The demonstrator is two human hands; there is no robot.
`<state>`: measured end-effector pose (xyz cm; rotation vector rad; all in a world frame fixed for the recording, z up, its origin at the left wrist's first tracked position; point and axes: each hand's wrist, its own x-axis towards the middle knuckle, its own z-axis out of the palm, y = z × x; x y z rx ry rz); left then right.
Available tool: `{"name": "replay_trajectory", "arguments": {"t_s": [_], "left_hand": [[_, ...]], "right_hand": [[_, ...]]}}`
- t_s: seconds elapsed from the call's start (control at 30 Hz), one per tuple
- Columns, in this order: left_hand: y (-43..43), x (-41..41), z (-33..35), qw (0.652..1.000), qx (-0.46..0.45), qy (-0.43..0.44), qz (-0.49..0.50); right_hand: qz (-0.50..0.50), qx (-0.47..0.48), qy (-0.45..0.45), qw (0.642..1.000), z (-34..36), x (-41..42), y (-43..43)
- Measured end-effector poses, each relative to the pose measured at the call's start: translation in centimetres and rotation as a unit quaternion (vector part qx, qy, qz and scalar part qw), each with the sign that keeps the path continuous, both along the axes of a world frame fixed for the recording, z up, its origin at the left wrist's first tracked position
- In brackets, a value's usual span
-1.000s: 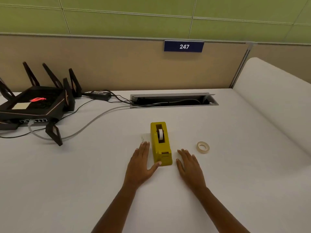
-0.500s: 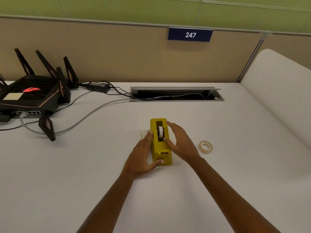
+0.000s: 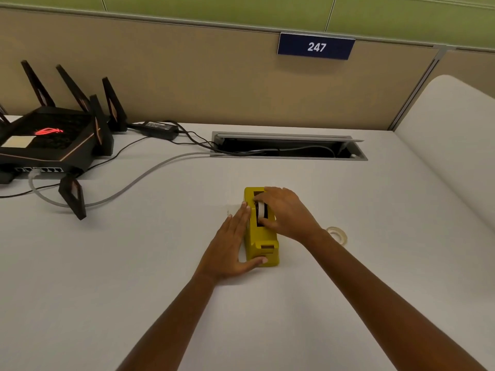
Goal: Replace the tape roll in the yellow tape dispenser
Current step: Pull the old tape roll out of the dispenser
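The yellow tape dispenser (image 3: 261,245) stands on the white desk (image 3: 134,263), its cutter end toward me. My left hand (image 3: 231,245) lies flat against its left side, thumb hooked around the near end. My right hand (image 3: 286,212) reaches over the top slot, with thumb and fingers pinched on the white tape roll (image 3: 261,210) that sits inside. A second, clear tape roll (image 3: 338,233) lies flat on the desk just right of my right wrist, partly hidden by it.
A black router (image 3: 51,140) with upright antennas sits at the back left, with a power brick (image 3: 158,127) and cables trailing to an open cable tray (image 3: 289,148) in the desk. A beige partition stands behind. A raised white surface (image 3: 455,145) borders the right.
My right hand left the desk, rose over the dispenser and closed on the white roll in the slot. My left hand stayed against the dispenser's left side. The camera tilted down slightly.
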<state>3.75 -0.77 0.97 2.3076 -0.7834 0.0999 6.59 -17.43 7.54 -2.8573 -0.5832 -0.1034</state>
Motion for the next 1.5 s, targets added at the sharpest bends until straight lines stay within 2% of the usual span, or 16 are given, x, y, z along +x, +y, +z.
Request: {"name": "replay_trajectory", "arguments": {"t_s": [0.2,0.63,1.07,1.5], "left_hand": [[-0.1,-0.1,0.1,0.999,0.022,-0.025,0.008],[-0.2,-0.1,-0.1,0.999,0.022,-0.048,0.012],[-0.1,-0.1,-0.1,0.998,0.014,-0.054,0.01],[-0.1,-0.1,-0.2,0.999,0.006,-0.051,0.015]], "right_hand": [[-0.005,0.056,0.043,0.997,0.8,0.2,0.0],[-0.002,0.044,0.073,0.996,1.4,0.4,0.1],[-0.051,0.013,0.037,0.998,1.0,0.2,0.1],[-0.026,-0.024,-0.003,0.999,1.1,0.3,0.8]]}}
